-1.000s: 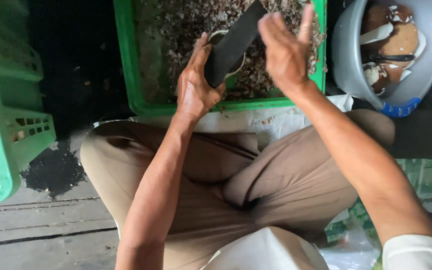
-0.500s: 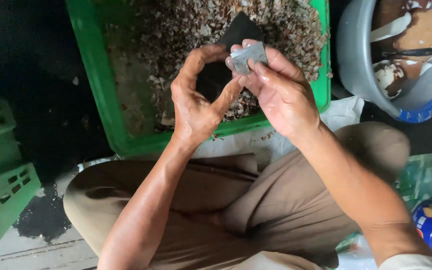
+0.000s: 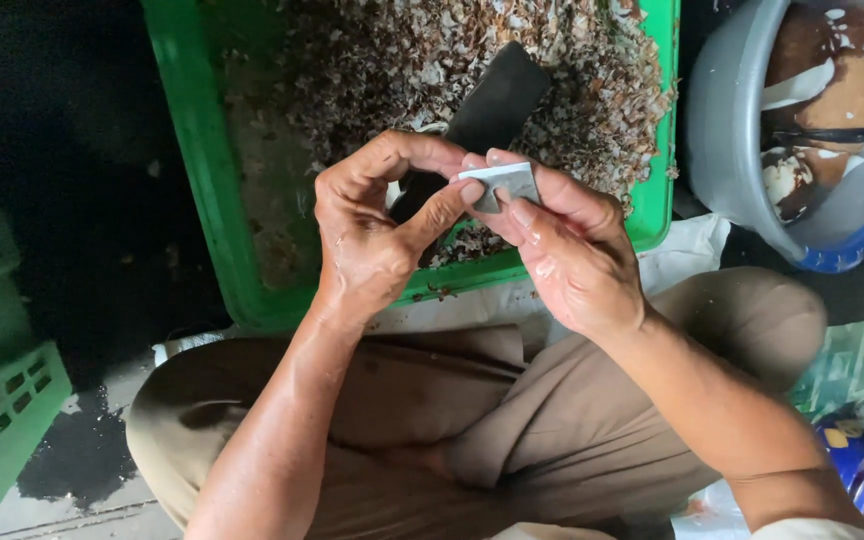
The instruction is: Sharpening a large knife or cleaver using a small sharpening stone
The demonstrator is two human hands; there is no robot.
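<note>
- Since a second ago, both hands have been drawn down from over the green crate (image 3: 187,150) toward the body, and the long dark flat piece (image 3: 497,100) is no longer held up between them; it is now seen lying on the shell fragments (image 3: 372,60) in the crate.
- A small grey flat piece (image 3: 500,183) is now held where the hands meet, which suggests the work has shifted to this smaller item.
- The right hand (image 3: 572,255) is closed on the grey piece, pinched between thumb and fingertips.
- The left hand (image 3: 377,225) is curled, its thumb tip touching the piece's near edge.
- The piece is held above the crate's near rim, close over the lap.
- A grey basin (image 3: 727,150) with brown husks stands to the right.
</note>
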